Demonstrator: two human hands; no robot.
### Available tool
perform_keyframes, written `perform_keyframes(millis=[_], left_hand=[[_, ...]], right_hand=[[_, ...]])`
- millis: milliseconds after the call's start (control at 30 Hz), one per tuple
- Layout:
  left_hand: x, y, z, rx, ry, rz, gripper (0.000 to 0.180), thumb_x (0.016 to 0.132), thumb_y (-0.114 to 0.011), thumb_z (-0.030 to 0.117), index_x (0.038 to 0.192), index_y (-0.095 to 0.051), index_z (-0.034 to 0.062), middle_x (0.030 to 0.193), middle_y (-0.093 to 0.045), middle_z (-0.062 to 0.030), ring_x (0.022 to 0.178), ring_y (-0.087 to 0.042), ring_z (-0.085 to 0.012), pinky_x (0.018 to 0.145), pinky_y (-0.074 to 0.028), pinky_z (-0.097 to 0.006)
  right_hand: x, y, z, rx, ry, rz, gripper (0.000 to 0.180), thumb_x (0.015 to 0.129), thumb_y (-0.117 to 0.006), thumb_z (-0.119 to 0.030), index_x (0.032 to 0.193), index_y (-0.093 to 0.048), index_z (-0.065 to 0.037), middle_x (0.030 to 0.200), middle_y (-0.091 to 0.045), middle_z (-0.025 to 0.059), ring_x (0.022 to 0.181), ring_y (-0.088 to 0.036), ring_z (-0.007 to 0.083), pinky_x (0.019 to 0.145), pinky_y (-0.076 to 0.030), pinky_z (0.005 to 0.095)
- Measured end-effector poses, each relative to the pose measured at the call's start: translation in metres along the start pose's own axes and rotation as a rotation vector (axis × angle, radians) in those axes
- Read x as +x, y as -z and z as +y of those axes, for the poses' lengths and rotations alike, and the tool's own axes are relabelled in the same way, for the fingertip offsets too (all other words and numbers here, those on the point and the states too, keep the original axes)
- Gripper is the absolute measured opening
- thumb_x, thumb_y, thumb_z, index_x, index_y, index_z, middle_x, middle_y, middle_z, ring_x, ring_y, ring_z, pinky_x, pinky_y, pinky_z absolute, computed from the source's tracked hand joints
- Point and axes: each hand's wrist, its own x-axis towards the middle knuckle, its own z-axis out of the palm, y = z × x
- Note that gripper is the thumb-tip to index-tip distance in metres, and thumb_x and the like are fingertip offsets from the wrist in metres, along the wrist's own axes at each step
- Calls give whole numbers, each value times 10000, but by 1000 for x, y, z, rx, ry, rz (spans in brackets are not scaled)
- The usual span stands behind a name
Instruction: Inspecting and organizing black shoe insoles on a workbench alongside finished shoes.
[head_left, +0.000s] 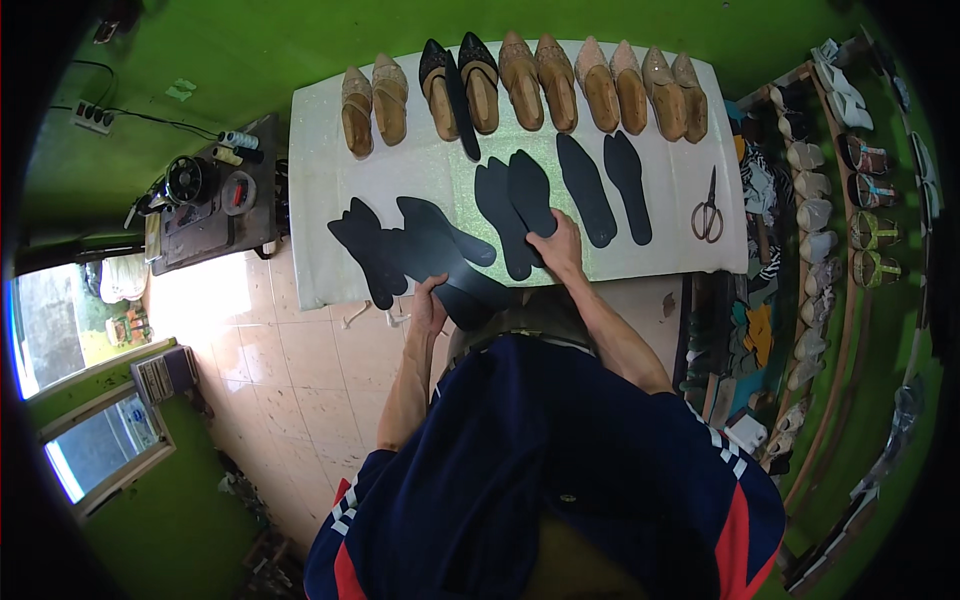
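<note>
left grip [430,303] and right grip [557,247] each close on a black sole piece

the left grip is narrow, closed on the left end of the near sole piece [468,285], thumb on top; its other fingers are mostly hidden underneath. that piece sits at the near edge of the white tabletop [670,190] and reaches out over it toward the person's body. the right grip pinches the near end of the middle sole piece [528,188], thumb on its left side and fingers on its right, while the far end points away across the tabletop.

both pieces look thin, flat and light, probably bendy rather than rigid, and hard to break. the smooth, faintly shiny faces may slide on one another, so a pinch at one end, thumb over fingers, seems the sound hold; a piece held only there could droop at its free end.

just left of the middle piece, partly under it, lies another dark sole piece [494,205]. further left, a long sole piece [440,226] lies beside a fanned pile of sole pieces [362,245]. to the right, two narrow sole pieces [587,190] lie side by side, apart from each other, and beyond them rest scissors [710,203], blades pointing far.

along the far edge stands a row of shoes [522,90] in pairs, with a slim black strip [462,115] lying between the two black shoes. off to the right, more footwear fills a wall rack [814,215].
</note>
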Motion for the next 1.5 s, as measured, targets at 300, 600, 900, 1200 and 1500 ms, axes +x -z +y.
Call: perform_keyframes(millis=[300,600,900,1200,1500], left_hand=[[2,10,-3,17,-10,26,436,880,-679,-41,1300,-595,40,1245,-666,-93,1165,-662,-284,1088,-502,-429],[-4,-7,-2,145,-12,19,446,907,-699,-49,1323,-570,50,1238,-659,-88,1148,-666,-258,1033,-541,-399],[1,-10,-2,98,0,21,379,948,-678,-32,1307,-592,54,1210,-672,-74,1111,-678,-230,997,-558,-376],[5,-10,3,111,-2,-15,364,936,-672,-34,1285,-595,35,1219,-668,-80,1118,-675,-237,1022,-543,-390],[14,-11,2,132,-13,-92,430,881,-630,-82,1293,-561,20,1273,-629,-104,1183,-635,-265,1072,-511,-410]], right_hand=[[-34,-24,-43,-213,70,-111,927,762,-883,-299,1496,-424,31,1317,-523,255,1217,-565,432,1036,-509,483],[-14,-31,-49,-315,-69,-106,949,714,-909,-280,1493,-443,-3,1268,-575,227,1193,-590,408,1012,-517,481],[-15,-37,-50,-291,-41,-8,820,688,-928,-253,1358,-521,-12,1249,-563,189,1174,-590,389,999,-512,477],[-4,-15,-34,8,-191,-40,791,722,-838,-294,1413,-532,-60,1200,-719,268,1119,-690,454,986,-548,497],[10,10,-5,129,-98,122,743,732,-828,-205,1378,-525,3,1183,-726,250,1085,-717,388,959,-555,448]])
